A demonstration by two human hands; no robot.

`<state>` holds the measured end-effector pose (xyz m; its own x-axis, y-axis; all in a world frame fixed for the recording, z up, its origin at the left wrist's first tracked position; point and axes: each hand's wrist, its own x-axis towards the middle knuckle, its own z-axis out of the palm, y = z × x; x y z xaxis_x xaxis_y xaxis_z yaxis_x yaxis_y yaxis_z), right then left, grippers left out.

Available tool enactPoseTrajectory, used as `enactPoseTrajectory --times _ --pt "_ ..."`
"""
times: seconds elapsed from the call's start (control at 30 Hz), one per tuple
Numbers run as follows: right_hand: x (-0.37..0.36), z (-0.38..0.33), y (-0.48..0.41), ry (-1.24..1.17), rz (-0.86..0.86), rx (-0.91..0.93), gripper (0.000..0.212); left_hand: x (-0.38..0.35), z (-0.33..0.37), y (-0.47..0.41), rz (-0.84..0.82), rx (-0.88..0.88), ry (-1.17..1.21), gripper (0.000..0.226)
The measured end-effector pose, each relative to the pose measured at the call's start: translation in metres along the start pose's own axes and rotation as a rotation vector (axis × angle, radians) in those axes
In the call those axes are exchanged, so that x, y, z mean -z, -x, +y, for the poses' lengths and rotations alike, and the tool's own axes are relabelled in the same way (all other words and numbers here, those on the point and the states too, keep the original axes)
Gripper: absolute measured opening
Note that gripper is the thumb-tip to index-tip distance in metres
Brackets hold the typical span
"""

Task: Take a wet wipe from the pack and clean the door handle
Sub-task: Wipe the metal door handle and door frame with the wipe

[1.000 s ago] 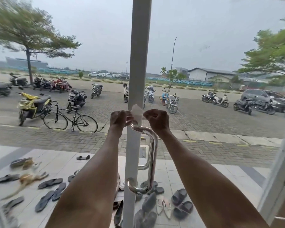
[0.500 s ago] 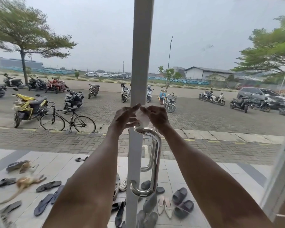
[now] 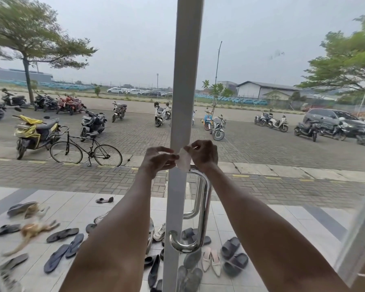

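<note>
A shiny steel door handle (image 3: pixel 204 207), a vertical bar bent in at top and bottom, is fixed to the white door frame post (image 3: pixel 185 81). A small white wet wipe (image 3: pixel 184 160) hangs just above the handle's top bend. My left hand (image 3: pixel 157 160) pinches its left edge with fingertips. My right hand (image 3: pixel 202 153) grips its upper right corner, resting close over the handle's top. Both arms reach forward from the bottom of the view. The wipe pack is not in view.
Glass panes fill both sides of the post. Outside on the tiled porch lie several sandals and shoes (image 3: pixel 230 256) and a cat (image 3: pixel 33 230). Beyond are a bicycle (image 3: pixel 85 151) and parked motorbikes. A second door frame (image 3: pixel 358 239) stands at the right edge.
The wipe has been pulled open from a bunched state into a hanging sheet between both hands. The hands have drawn slightly apart above the handle.
</note>
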<state>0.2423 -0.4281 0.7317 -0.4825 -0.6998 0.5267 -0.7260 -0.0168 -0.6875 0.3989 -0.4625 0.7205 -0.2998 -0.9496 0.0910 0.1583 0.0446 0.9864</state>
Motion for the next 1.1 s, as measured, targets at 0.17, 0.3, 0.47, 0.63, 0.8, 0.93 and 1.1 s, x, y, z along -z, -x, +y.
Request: enactPoseTrajectory --times 0.17,0.3,0.47,0.63,0.8,0.93,1.1 --pt "-0.008 0.014 0.011 0.207 0.01 0.079 0.035 0.0 -0.014 -0.01 0.114 -0.005 -0.077 0.029" --pt "-0.006 0.012 0.019 0.204 0.102 0.287 0.015 0.003 -0.018 -0.014 0.132 -0.022 -0.11 0.033" --pt "-0.016 0.004 0.018 0.17 -0.071 0.322 0.038 0.006 -0.017 -0.014 0.131 -0.011 -0.135 0.026" --pt "-0.006 -0.005 0.022 0.237 -0.137 0.265 0.029 0.008 -0.018 -0.015 0.209 -0.044 -0.203 0.013" --pt "0.002 -0.01 0.029 0.334 -0.153 0.257 0.026 -0.001 -0.015 -0.018 0.218 -0.272 -0.451 0.021" --pt "-0.007 -0.022 0.032 0.383 -0.133 0.275 0.027 -0.006 -0.012 -0.012 0.249 -0.39 -0.664 0.017" --pt "-0.015 -0.028 0.044 0.492 -0.085 0.331 0.023 -0.005 -0.015 -0.007 0.244 -0.414 -0.702 0.023"
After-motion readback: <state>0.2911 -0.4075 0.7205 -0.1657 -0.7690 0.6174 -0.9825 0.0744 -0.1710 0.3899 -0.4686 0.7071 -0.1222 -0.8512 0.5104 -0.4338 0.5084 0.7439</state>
